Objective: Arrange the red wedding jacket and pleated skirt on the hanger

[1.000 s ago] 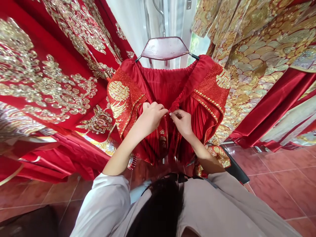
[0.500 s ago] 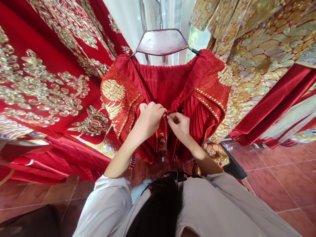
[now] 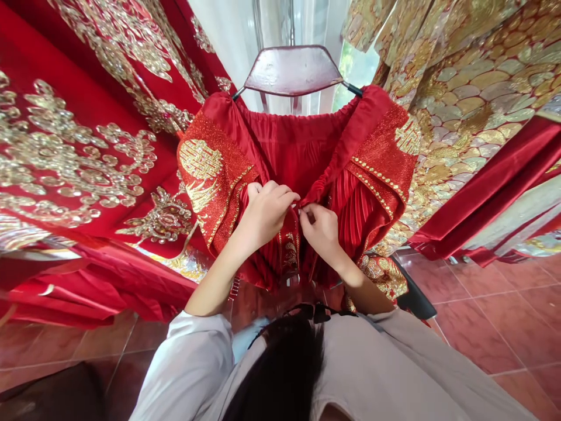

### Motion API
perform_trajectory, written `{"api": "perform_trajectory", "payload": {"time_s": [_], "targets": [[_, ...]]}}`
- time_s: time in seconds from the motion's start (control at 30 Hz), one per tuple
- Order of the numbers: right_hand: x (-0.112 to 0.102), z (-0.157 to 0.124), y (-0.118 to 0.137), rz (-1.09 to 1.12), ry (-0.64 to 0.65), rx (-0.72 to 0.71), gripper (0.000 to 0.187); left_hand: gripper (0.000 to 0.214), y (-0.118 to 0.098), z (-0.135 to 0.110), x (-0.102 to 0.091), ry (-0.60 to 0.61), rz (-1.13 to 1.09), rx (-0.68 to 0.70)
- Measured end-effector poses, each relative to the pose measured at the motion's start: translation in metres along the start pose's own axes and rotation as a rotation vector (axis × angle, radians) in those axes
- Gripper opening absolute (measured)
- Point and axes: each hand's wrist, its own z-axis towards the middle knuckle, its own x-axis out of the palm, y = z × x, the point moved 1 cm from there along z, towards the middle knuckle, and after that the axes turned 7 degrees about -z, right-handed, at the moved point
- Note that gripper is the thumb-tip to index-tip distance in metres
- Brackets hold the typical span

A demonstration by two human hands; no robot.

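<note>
A red pleated skirt [image 3: 302,146] with gold embroidered panels hangs from a dark red hanger [image 3: 293,71] in front of me. My left hand [image 3: 263,213] is closed in a fist on the skirt's waistband edge at the middle. My right hand [image 3: 322,228] pinches the facing edge of the waistband just to the right, fingertips almost touching the left hand. Whatever small fastener lies between the fingers is hidden.
Red robes with heavy gold embroidery [image 3: 79,158] hang close on the left. Gold scaled garments [image 3: 473,88] and red satin [image 3: 482,193] hang on the right. Reddish floor tiles [image 3: 495,316] lie below. A window with white curtain [image 3: 232,35] is behind the hanger.
Both hands have stayed together on the waistband; the right hand's fingers have curled in a little tighter. The view has shifted slightly, so the skirt and hanger sit a bit higher.
</note>
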Motion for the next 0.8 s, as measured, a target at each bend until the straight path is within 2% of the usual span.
{"api": "perform_trajectory", "payload": {"time_s": [0.13, 0.2, 0.27, 0.3, 0.33, 0.4, 0.47, 0.5, 0.53, 0.6, 0.67, 0.73, 0.8], "targets": [[0.03, -0.022, -0.035, -0.062, 0.325, 0.111, 0.024, 0.027, 0.01, -0.013, -0.004, -0.068, -0.068, 0.012], [0.039, -0.038, -0.053, -0.066, 0.408, 0.12, 0.023, 0.026, 0.014, -0.021, -0.01, -0.042, -0.097, 0.022], [0.032, -0.048, -0.065, -0.054, 0.44, 0.108, 0.02, 0.029, 0.014, -0.027, -0.019, 0.002, -0.146, 0.079], [0.021, -0.049, -0.067, -0.054, 0.446, 0.111, 0.017, 0.031, 0.013, -0.029, -0.025, -0.01, -0.178, 0.108], [0.005, -0.047, -0.067, -0.065, 0.414, 0.121, 0.015, 0.031, 0.012, -0.03, -0.032, -0.059, -0.211, 0.118], [-0.034, -0.033, -0.059, -0.108, 0.225, 0.142, 0.018, 0.031, 0.012, -0.027, -0.045, -0.259, -0.273, 0.052], [-0.07, -0.008, -0.043, -0.162, -0.197, 0.12, 0.027, 0.031, 0.016, -0.015, -0.049, -0.476, -0.274, -0.129], [-0.082, 0.007, -0.034, -0.167, -0.369, 0.092, 0.03, 0.033, 0.02, -0.006, -0.047, -0.554, -0.252, -0.23], [-0.088, 0.023, -0.026, -0.162, -0.479, 0.052, 0.034, 0.036, 0.025, 0.004, -0.043, -0.608, -0.218, -0.324], [-0.087, 0.053, -0.015, -0.155, -0.567, -0.03, 0.045, 0.039, 0.035, 0.024, -0.032, -0.664, -0.139, -0.469], [-0.076, 0.076, -0.014, -0.164, -0.61, -0.073, 0.052, 0.032, 0.046, 0.039, -0.024, -0.687, -0.124, -0.531], [-0.071, 0.089, -0.019, -0.145, -0.627, -0.072, 0.046, 0.02, 0.055, 0.044, -0.024, -0.707, -0.191, -0.527], [-0.079, 0.092, -0.024, -0.019, -0.545, -0.059, 0.035, 0.012, 0.063, 0.039, -0.035, -0.722, -0.372, -0.481]]}}
